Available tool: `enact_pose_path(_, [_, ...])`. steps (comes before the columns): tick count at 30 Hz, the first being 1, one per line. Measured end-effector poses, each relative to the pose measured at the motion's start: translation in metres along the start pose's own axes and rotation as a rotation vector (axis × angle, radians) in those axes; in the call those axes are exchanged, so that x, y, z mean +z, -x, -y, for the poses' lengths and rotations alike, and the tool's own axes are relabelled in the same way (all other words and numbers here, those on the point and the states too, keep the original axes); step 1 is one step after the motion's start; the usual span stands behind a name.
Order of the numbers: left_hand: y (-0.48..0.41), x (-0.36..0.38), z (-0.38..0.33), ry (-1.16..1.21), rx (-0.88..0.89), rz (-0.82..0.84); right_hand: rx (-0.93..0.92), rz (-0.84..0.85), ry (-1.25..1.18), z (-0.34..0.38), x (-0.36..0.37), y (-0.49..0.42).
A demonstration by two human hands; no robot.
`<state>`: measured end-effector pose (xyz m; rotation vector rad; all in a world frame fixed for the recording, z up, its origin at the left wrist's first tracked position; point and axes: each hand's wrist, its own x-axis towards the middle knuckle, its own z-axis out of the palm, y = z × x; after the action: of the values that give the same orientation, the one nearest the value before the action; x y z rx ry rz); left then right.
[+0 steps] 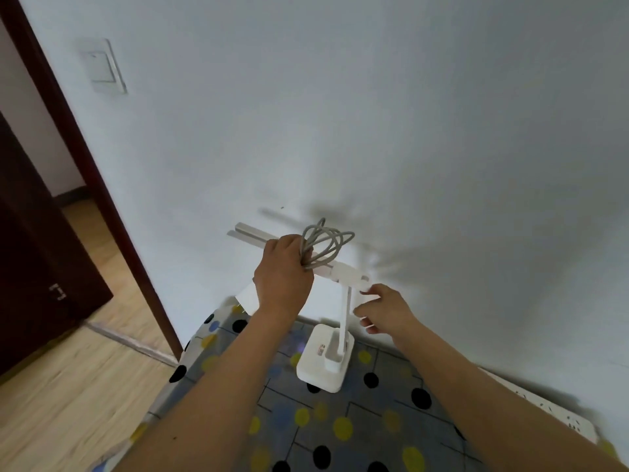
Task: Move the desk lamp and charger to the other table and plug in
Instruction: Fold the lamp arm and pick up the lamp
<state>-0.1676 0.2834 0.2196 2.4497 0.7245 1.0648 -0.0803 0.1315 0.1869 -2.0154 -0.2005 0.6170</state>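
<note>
We can read no text, brand or number anywhere. The white desk lamp (325, 362) carries a small reddish mark on the top of its base, too blurred for us to tell letters or a sign. On the dark door (41, 267) at the left, low down, we see a small pale squarish mark, likewise unreadable.

Wall switch (103, 66), dark door (37, 253)

White lamp (326, 361), grey coiled cable (325, 241), grey tablecloth (357, 427) dotted black, yellow and blue
</note>
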Motion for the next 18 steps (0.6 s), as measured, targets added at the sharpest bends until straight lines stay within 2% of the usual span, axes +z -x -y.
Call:
enact_pose_path(7, [-0.008,0.013,0.024,-0.003,-0.008,0.047,-0.137,-0.001,0.320,-0.005,0.018,-0.011])
enact_pose_path(18, [-0.012,0.023,0.035,0.052,-0.007,0.034,-0.214,-0.026,0.569,-0.012,0.031,-0.026])
